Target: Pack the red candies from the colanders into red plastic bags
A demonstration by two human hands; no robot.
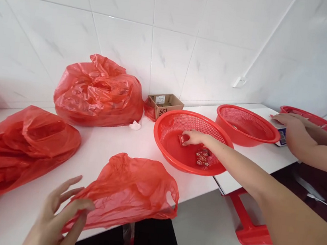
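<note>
My right hand reaches into a red plastic colander on the white table, its fingers pinching a small red packet. Just beyond it, a small pile of red printed packets lies in the colander's bottom. My left hand is at the near table edge, fingers spread, against the side of a crumpled red plastic carrier bag. It holds nothing.
A bulging red bag and a looser one lie behind and left. A cardboard box stands by the wall. Two more red colanders sit right, where a co-worker's hand rests near a digital scale.
</note>
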